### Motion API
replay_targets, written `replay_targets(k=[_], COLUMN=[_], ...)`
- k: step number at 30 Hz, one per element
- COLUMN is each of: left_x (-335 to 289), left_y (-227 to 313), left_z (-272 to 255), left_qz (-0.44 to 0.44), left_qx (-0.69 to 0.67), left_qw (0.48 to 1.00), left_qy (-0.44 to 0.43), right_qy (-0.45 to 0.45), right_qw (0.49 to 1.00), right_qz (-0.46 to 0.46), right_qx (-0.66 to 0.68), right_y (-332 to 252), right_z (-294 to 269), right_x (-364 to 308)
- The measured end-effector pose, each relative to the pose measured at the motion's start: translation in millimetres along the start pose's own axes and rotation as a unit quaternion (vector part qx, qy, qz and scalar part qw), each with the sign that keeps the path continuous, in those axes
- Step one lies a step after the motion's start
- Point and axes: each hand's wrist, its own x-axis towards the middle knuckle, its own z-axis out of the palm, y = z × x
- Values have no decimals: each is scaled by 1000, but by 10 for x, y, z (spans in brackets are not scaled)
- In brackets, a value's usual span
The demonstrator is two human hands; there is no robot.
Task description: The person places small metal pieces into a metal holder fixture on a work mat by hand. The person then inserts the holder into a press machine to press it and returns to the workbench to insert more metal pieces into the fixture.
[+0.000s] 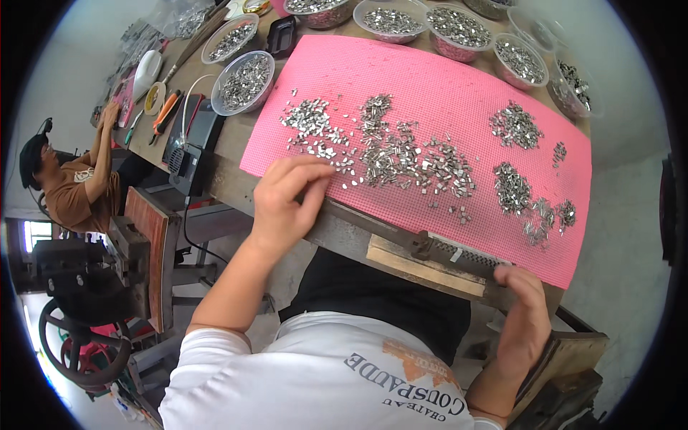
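Observation:
My left hand (287, 204) is above the near left edge of a pink textured mat (444, 86), fingers bent and the thumb drawn close to the fingertips. Next to it lie loose shiny metal pieces (312, 118). Whatever is between the fingertips is too small to make out. My right hand (524, 312) is curled at the right end of a narrow toothed metal strip (469, 256) on the table's front edge. A pale piece (456, 254) sits across that strip. Darker metal pieces (390, 158) are heaped mid-mat, with smaller heaps (516, 125) toward the right.
Clear plastic bowls (246, 82) of metal pieces line the mat's far side. A wooden block (426, 265) is fixed along the table's front edge. At left are a black device (193, 140), an orange-handled tool (166, 113) and a seated person (79, 179) working at the same table.

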Motion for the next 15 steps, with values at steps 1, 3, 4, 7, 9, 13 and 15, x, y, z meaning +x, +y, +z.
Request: replay_targets(k=[1,3,4,7,9,13,15], left_x=[3,130,177,135,137,197,134], left_y=[-92,-128,-150,-251,-241,-39,-26], left_z=[-6,6,10,-68,-73,14,-3], left_qz=[-17,3,25,40,38,38,14], left_qx=[-9,-13,-10,15,12,-15,16], left_qw=[1000,1000,1000,999,999,999,1000], left_qy=[0,0,-4,-6,-4,13,8], right_qy=[4,-37,-94,-115,-124,112,44], right_qw=[991,953,931,947,964,781,943], right_qz=[1,-40,-82,166,228,-32,-53], right_qx=[131,299,343,249,50,613,327], right_y=[-231,-571,-660,-1697,-1947,-1300,-1347], right_z=[180,255,243,292,358,614,684], right_x=[84,181,195,499,464,265,292])
